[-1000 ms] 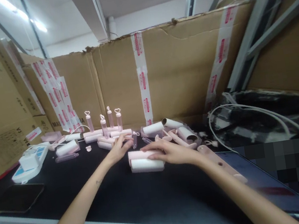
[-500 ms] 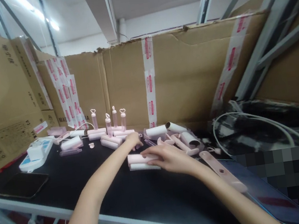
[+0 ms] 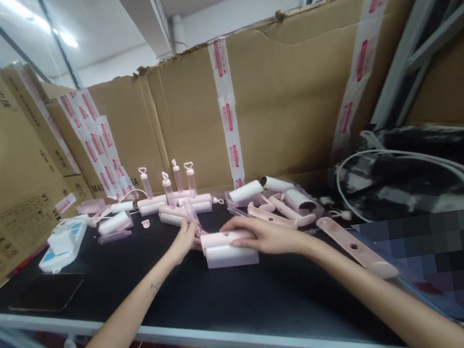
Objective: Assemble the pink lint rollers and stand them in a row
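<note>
My right hand is closed on the right end of a pink holder with a white roll in a clear cover along its front. A small dark hole shows in the holder's pink top. Just left of it, my left hand grips a translucent pink tube, which leans with its upper end tilted left. Behind my hands stand several pink tubes with heart-shaped loop tops, upright in similar pink-and-white holders. A pink heart-loop cap lies behind the held holder.
At right lies a pile of white rolls and pink holder parts, with a long pink piece nearer. A power strip and a dark phone are at left. Cardboard walls the back; a white cable loops at right.
My left hand has come back toward me from the items at the rear and now has a translucent tube in it. My right hand still grips the holder. The camera view has shifted slightly.
</note>
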{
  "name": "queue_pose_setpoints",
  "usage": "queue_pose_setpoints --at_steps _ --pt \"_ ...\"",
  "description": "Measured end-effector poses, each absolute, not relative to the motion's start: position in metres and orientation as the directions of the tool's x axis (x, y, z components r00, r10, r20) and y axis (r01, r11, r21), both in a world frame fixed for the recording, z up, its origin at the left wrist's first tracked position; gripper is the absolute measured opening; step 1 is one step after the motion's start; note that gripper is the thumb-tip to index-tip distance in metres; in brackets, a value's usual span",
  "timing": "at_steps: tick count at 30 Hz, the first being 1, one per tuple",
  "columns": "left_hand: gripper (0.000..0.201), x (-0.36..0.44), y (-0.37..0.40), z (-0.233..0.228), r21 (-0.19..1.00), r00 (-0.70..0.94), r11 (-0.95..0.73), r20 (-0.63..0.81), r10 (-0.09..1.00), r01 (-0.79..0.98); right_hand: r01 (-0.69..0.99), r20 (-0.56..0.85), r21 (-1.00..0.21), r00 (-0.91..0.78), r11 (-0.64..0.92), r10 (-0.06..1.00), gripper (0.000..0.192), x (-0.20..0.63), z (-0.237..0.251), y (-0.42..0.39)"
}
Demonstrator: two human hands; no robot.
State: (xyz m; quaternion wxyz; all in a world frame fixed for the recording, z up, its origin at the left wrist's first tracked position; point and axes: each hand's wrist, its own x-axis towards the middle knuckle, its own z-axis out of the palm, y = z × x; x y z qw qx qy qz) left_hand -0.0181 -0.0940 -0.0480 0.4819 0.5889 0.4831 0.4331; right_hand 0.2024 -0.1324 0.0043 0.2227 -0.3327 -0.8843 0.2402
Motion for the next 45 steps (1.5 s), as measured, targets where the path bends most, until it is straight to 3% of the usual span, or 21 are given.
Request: queue_pose_setpoints --at_steps 3,6,8,10,17,22,26,32,38,45 --pt "0.027 -0.022 -0.101 -0.053 0.992 0.147 -0.097 0.085 0.986 0.077 0.450 0.227 -0.574 -0.715 0.684 0.661 0.035 0.196 -0.003 -0.138" --pt "0.027 -0.023 -0.106 -0.039 0.959 0.173 -0.278 0.284 0.943 -0.057 0.468 0.206 -0.527 -0.739 0.709 0.641 0.037 0.192 -0.002 -0.144" --pt "0.027 -0.022 -0.110 -0.029 0.910 0.180 -0.395 0.412 0.893 -0.125 0.485 0.262 -0.500 -0.705 0.717 0.659 0.037 0.193 0.003 -0.145" --pt "0.026 -0.020 -0.116 -0.025 0.891 0.198 -0.433 0.453 0.869 -0.141 0.511 0.361 -0.504 -0.608 0.696 0.707 0.036 0.198 0.011 -0.142" --pt "0.040 -0.009 -0.127 -0.033 0.918 0.408 -0.386 0.389 0.826 -0.095 0.615 0.496 -0.428 -0.453 0.662 0.741 0.030 0.238 0.023 -0.115" --pt "0.032 -0.012 -0.132 -0.028 0.897 0.464 -0.442 0.393 0.794 -0.004 0.613 0.532 -0.468 -0.380 0.637 0.757 0.028 0.244 0.023 -0.109" --pt "0.030 -0.015 -0.134 -0.024 0.838 0.468 -0.528 0.416 0.780 0.135 0.694 0.539 -0.383 -0.368 0.609 0.758 0.025 0.253 0.026 -0.105" --pt "0.032 -0.020 -0.128 -0.022 0.747 0.525 -0.613 0.425 0.737 0.255 0.914 0.501 -0.211 -0.204 0.347 0.841 0.026 0.291 0.019 -0.091" --pt "0.032 -0.026 -0.117 -0.024 0.771 0.614 -0.609 0.393 0.684 0.185 0.932 0.446 0.009 -0.327 0.362 0.833 0.026 0.273 -0.003 -0.071" --pt "0.043 -0.025 -0.117 -0.033 0.861 0.588 -0.469 0.281 0.759 0.195 0.901 0.472 0.121 -0.422 0.417 0.774 0.025 0.181 -0.010 -0.010"
